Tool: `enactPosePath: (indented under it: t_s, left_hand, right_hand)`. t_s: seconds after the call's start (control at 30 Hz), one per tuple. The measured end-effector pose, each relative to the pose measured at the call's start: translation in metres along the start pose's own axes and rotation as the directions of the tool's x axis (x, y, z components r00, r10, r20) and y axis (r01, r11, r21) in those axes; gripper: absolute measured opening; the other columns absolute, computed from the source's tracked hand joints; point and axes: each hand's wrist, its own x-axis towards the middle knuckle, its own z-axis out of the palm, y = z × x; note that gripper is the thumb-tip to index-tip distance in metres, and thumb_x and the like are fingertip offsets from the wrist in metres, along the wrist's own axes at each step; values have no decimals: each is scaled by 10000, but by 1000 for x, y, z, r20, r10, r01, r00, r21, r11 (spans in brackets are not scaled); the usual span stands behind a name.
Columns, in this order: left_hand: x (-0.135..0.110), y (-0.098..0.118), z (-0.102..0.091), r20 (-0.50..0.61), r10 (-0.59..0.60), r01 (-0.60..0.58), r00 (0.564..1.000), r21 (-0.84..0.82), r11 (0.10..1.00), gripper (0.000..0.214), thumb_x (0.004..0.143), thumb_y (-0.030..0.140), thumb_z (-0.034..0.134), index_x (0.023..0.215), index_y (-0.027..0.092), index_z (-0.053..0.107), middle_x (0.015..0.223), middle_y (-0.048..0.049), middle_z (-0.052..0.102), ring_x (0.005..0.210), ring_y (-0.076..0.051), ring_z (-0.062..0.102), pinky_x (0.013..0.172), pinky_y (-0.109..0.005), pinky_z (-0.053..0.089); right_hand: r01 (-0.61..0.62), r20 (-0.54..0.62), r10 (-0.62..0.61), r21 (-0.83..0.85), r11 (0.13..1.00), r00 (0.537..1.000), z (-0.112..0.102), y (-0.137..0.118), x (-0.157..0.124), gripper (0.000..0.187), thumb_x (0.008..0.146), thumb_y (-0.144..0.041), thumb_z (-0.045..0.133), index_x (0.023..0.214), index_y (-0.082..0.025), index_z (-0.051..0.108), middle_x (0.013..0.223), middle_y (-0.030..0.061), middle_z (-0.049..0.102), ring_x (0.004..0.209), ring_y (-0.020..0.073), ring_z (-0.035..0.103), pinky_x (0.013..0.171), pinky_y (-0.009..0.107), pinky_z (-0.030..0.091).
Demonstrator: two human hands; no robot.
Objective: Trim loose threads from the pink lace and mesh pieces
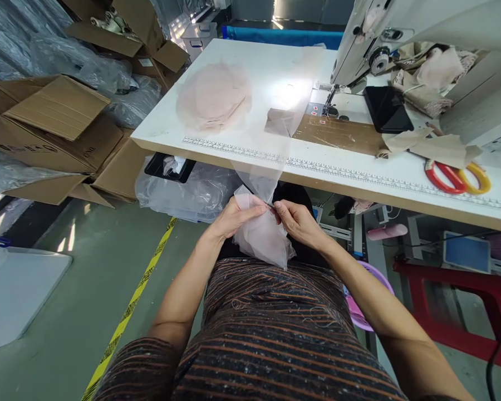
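A strip of sheer pale pink fabric (264, 167) hangs over the table's front edge into my lap, where its lower part (264, 239) lies bunched. My left hand (239, 216) is closed on this fabric, thumb on top. Close beside it, touching or nearly so, my right hand (296, 221) is closed in a pinch at a small, thin metal tool (270, 206); its exact kind is too small to tell. The fabric's upper end runs across the white table (158, 125) toward the sewing machine (361, 47).
A pile of round sheer fabric pieces (214, 97) lies at the table's left. Near the needle are a brown strip (338, 133) and a black phone (387, 108); red-and-yellow scissors (457, 177) lie at the right edge. Cardboard boxes (54, 128) stand left, a red stool (463, 284) right.
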Motion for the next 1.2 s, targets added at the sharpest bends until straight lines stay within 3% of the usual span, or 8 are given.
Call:
enactPosePath:
  t_s: [0.27,0.43,0.53,0.67,0.8,0.93,1.03,1.2]
  left_hand:
    - [-1,3,4,-34,-52,52,998,-11,999,249,739,368,799,732,138,707,695,-18,667,644,-126,583,613,-236,461]
    - [-2,-3,4,-50,-62,63,997,20,998,304,758,423,788,777,134,694,731,-27,680,683,-145,627,662,-257,504]
    - [2,-18,3,-76,-36,50,996,197,979,352,816,459,733,939,129,713,883,-74,722,822,-199,682,772,-314,553]
    - [8,-44,-2,-201,200,-21,959,653,757,581,799,396,776,1295,157,590,1279,-156,639,1187,-303,622,1041,-464,501]
    - [10,-55,-10,-179,371,-91,911,790,606,577,850,404,738,1344,183,537,1407,-174,544,1352,-317,507,1149,-521,410]
    - [10,-45,-8,-174,352,-190,920,587,787,540,857,505,720,1280,188,607,1373,-156,599,1307,-296,558,1134,-479,425]
    - [11,-34,-3,-103,200,-183,974,151,972,715,765,641,762,1279,165,622,1321,-171,658,1262,-309,607,1113,-455,445]
    - [19,-16,-1,162,42,24,986,-385,923,1036,595,896,669,1272,113,640,1255,-231,695,1243,-392,623,1024,-494,513]
  right_hand:
    - [-57,-97,56,-6,998,994,8,3,3,597,970,-716,324,713,-211,511,618,-19,483,580,130,425,591,282,332]
    - [-69,22,67,120,990,998,13,6,-11,477,917,-678,508,796,-217,497,654,-46,449,597,120,414,560,255,343]
    - [-152,63,150,38,988,987,15,13,-21,469,815,-654,667,787,-222,484,601,-71,432,542,109,388,514,251,305]
    - [-177,-155,167,-51,983,974,9,22,-21,454,792,-607,710,925,-200,558,669,-45,560,530,105,423,542,264,351]
    - [-99,-313,139,141,985,939,-1,20,-5,590,803,-639,686,1139,-157,622,657,-26,606,554,124,493,561,269,424]
    - [-58,-371,167,287,956,914,-2,11,11,574,776,-686,687,984,-151,702,548,-33,559,495,118,480,489,252,397]
    - [-38,-380,149,286,957,913,2,4,9,509,781,-675,692,795,-166,682,511,-35,515,472,107,447,468,244,369]
    - [44,-65,-35,150,988,997,7,-9,-25,322,890,-437,642,717,-166,656,582,-20,544,527,93,432,523,229,373]
